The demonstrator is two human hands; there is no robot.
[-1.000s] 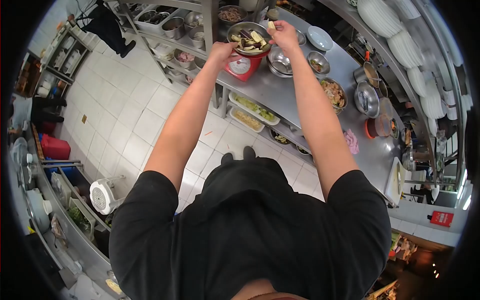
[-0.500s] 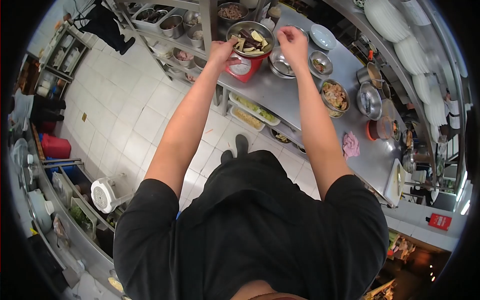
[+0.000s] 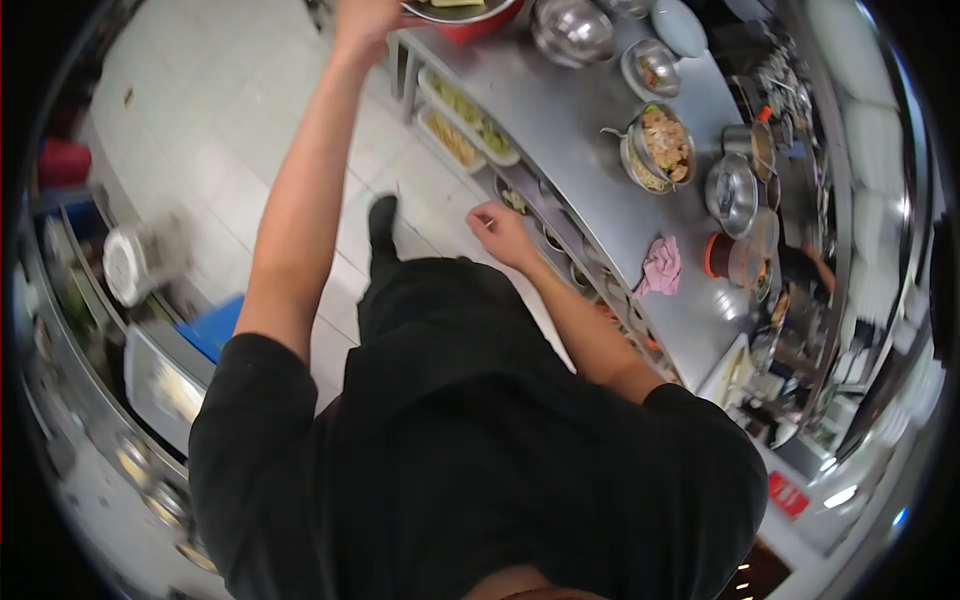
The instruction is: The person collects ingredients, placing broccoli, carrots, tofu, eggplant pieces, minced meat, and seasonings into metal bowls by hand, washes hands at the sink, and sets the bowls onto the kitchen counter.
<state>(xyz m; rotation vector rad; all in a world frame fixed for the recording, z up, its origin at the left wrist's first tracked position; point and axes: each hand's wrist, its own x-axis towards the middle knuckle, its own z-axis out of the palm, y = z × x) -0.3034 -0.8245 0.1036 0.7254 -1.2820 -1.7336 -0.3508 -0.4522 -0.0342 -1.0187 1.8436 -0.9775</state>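
My left hand [image 3: 368, 20] reaches to the top edge of the view, with its fingers at the rim of a metal bowl [image 3: 484, 15]. Pale cut pieces lie in that bowl, and most of it is cropped off. It rests on a red kitchen scale [image 3: 472, 33] at the end of the steel counter. In front of my waist, beside the counter's edge, my right hand [image 3: 502, 234] is held with curled fingers. A tiny pale speck shows at its fingertips, too small to name.
Along the steel counter [image 3: 590, 165] stand an upturned-looking metal bowl [image 3: 572, 30], a bowl of mixed food [image 3: 664, 145], an empty metal bowl [image 3: 733, 195] and a pink cloth [image 3: 660, 266]. Food trays [image 3: 465, 110] sit on the shelf below. A white stool-like object [image 3: 132, 265] stands left.
My right hand has dropped from above the counter bowls to near my waist. The view has shifted, so the bowl, scale and left hand now sit at the top edge.
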